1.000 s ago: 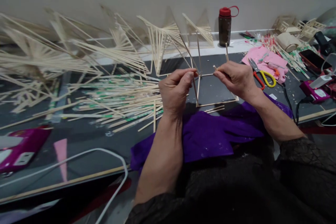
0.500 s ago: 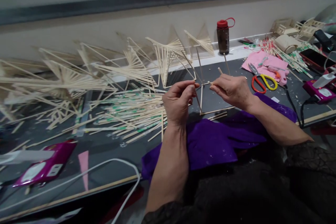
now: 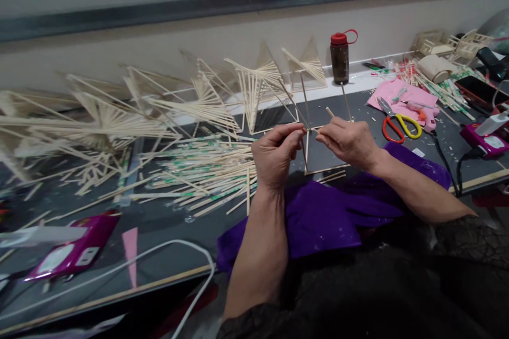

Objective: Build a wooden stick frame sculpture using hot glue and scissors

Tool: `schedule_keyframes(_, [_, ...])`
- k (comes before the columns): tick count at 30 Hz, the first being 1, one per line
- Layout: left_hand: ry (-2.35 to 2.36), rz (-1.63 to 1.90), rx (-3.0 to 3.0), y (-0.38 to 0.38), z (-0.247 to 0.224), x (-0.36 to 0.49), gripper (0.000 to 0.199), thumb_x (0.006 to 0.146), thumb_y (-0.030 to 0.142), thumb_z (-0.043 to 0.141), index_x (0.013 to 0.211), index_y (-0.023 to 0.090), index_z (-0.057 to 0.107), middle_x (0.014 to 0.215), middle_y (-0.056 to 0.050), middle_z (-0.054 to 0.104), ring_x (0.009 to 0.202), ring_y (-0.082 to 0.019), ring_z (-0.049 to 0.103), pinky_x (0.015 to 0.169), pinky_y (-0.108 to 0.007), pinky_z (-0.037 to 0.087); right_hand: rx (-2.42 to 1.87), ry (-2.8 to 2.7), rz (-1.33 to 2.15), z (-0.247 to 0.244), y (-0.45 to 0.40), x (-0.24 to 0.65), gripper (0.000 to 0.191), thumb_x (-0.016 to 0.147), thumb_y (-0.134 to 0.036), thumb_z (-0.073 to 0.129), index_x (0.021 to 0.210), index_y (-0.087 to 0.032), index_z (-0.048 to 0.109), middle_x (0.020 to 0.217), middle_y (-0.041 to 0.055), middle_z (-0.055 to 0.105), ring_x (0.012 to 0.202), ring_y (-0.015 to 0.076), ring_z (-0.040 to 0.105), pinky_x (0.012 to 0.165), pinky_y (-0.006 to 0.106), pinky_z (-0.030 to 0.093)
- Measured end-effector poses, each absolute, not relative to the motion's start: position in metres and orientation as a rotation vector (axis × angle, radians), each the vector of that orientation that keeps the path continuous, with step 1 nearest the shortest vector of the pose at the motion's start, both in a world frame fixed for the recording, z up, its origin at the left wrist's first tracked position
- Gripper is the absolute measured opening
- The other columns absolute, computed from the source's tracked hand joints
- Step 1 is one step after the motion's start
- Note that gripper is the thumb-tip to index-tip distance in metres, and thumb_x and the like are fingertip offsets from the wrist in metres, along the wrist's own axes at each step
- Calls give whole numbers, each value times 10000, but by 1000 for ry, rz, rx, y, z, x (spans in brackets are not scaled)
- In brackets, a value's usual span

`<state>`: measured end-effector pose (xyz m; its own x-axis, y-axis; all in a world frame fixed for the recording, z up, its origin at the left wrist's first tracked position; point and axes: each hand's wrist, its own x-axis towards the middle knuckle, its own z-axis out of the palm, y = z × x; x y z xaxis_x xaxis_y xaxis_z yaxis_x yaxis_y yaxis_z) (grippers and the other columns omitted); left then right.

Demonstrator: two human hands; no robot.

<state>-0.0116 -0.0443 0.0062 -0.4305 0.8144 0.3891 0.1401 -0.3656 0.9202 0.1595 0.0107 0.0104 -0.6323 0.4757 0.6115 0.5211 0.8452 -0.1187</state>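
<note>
Dark bench top runs along a pale wall, littered with sticks and tools.

Head view. Left hand and right hand meet above the bench, just past a purple cloth that lies at the near edge. Both hold a stick frame, which stands on the bench between them. Left fingers are closed, thumb and forefinger pinched on a joint at the frame's top corner. Right fingers are closed too, pinching a short stick whose free end pokes up past the knuckles; its other end meets the frame at the same joint, beside the left fingertips. Whether the stick is already fixed there cannot be told.

Left of the hands: a loose stick pile, some with green wrappers. Behind it, along the wall, a row of finished fan-shaped stick models. A brown bottle with red cap stands upright by the wall. Right of the hands: scissors with red and yellow handles on a pink sheet. Near left: magenta box and a white cable.
</note>
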Motion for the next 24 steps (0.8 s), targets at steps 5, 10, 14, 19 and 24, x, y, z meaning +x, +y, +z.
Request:
schedule_keyframes(5, [1322, 1823, 1224, -44, 6, -13, 172, 656, 268, 775, 810, 195, 793, 671, -19, 719, 449, -59, 476, 380, -179, 306, -800, -2417, -99, 9, 8, 155, 409, 1047, -405, 364, 1026, -186, 709, 903, 51, 670, 666, 113, 537, 566, 276, 248])
schedule_keyframes(10, [1316, 1810, 1210, -45, 6, -13, 195, 657, 283, 783, 829, 189, 793, 578, 3, 665, 435, -60, 465, 381, -179, 297, -794, -2430, -73, 4, 7, 150, 409, 1045, -403, 371, 1020, -174, 708, 920, 60, 682, 671, 109, 537, 565, 269, 257])
schedule_keyframes(14, [1314, 1785, 1249, -46, 6, -13, 182, 670, 292, 764, 817, 188, 791, 581, 3, 662, 430, -57, 455, 386, -184, 303, -763, -2407, -45, 0, 9, 148, 436, 1052, -410, 350, 1003, -159, 703, 915, 69, 679, 677, 108, 526, 572, 267, 271])
schedule_keyframes(19, [1316, 1763, 1272, -45, 5, -13, 164, 678, 287, 755, 811, 198, 788, 564, 11, 655, 423, -58, 453, 388, -181, 317, -763, -2387, -52, -2, 11, 147, 437, 1053, -410, 349, 994, -163, 705, 908, 69, 675, 672, 107, 522, 571, 265, 275])
schedule_keyframes(24, [1332, 1759, 1280, -46, 6, -12, 169, 684, 297, 756, 813, 192, 785, 575, 6, 664, 425, -60, 460, 391, -185, 332, -755, -2382, -69, -3, 11, 147, 451, 1058, -416, 329, 991, -164, 697, 908, 66, 672, 669, 104, 519, 570, 264, 267])
